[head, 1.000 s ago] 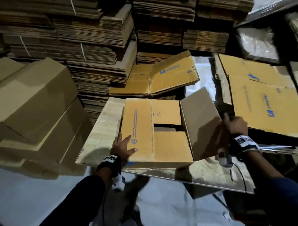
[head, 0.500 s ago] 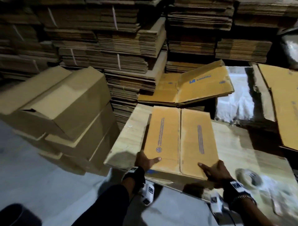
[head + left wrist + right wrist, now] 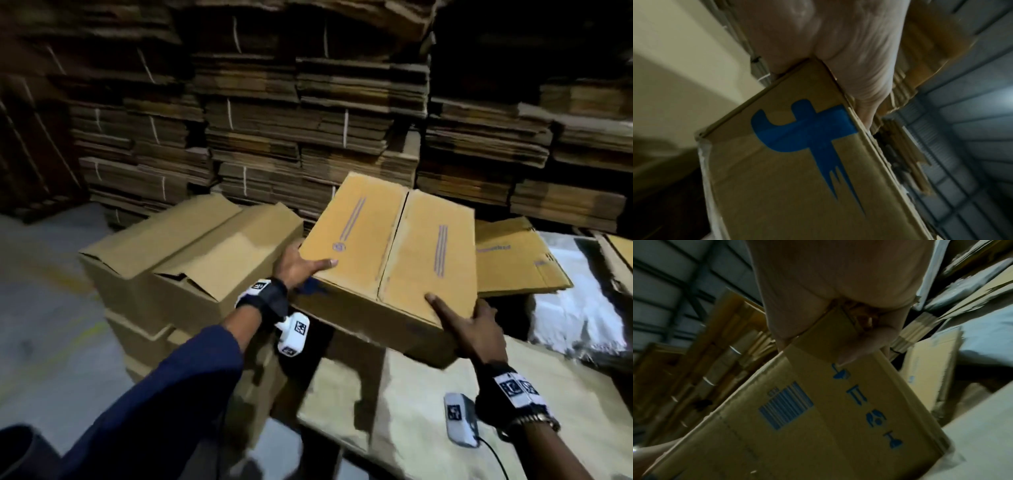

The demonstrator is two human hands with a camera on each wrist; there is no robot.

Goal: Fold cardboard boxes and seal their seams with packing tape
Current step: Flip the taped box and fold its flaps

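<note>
A folded yellow-brown cardboard box (image 3: pixel 394 250) with its top flaps closed hangs in the air above the table's left end, tilted up to the left. My left hand (image 3: pixel 298 265) grips its near-left corner, thumb on top; the left wrist view shows this hand (image 3: pixel 838 48) at the corner above a blue logo on the box's side (image 3: pixel 797 178). My right hand (image 3: pixel 469 325) grips the near-right corner, thumb across the top flap. The right wrist view shows the fingers (image 3: pixel 849 345) curled round the box edge (image 3: pixel 818 410) near a printed barcode. No tape roll is in view.
Folded boxes (image 3: pixel 191 246) are piled on the floor at the left. Bundled flat cardboard stacks (image 3: pixel 308 120) fill the back wall. A cardboard-covered table (image 3: pixel 428 394) lies below the box. Flat box blanks (image 3: pixel 513 260) and white plastic sheet (image 3: pixel 582 308) lie at the right.
The right flap was folded shut, then both hands lifted the box off the table and swung it up and left toward the pile of folded boxes. My view turned left.
</note>
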